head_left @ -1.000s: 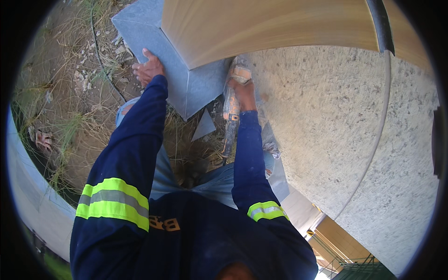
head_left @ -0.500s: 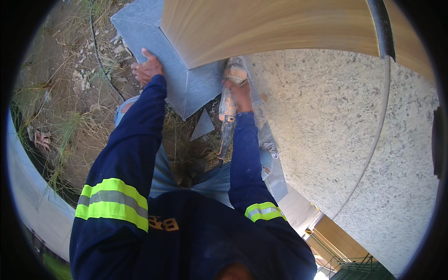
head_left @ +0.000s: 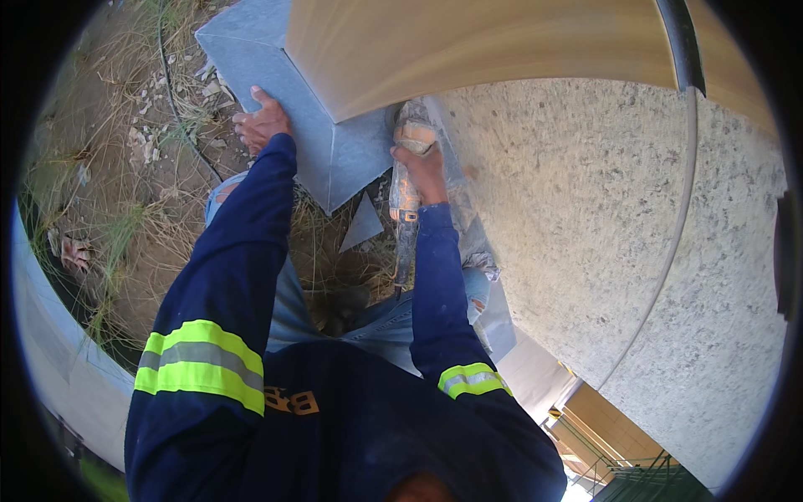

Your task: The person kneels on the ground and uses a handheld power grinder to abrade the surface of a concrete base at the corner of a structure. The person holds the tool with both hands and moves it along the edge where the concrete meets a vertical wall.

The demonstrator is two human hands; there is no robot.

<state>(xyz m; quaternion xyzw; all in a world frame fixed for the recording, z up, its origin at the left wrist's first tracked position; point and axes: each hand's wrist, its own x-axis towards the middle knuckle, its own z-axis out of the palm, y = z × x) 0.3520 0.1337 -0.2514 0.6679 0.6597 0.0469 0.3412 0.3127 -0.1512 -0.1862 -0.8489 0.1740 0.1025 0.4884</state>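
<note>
My left hand (head_left: 263, 125) grips the left edge of a blue-grey slab (head_left: 309, 146) with visible joint lines, fingers curled over that edge. My right hand (head_left: 421, 167) is closed on a dust-covered orange and dark power tool (head_left: 405, 209), whose head sits just right of the slab, against the base of the speckled pale wall (head_left: 569, 209). The tool's working end is too dusty and hidden to make out. A tan panel (head_left: 477, 46) meets the slab along its right side. A loose triangular offcut (head_left: 362, 224) lies below the slab.
Dry grass, soil and broken chips (head_left: 146, 146) lie to the left, with a dark cable (head_left: 188, 134) across them. A grey conduit (head_left: 682, 234) runs down the pale wall. A pale curved edge (head_left: 58, 293) is at far left, green railings (head_left: 636, 477) at lower right.
My right hand and the power tool have shifted slightly left, toward the slab. My left hand has stayed on the slab's edge with very little movement.
</note>
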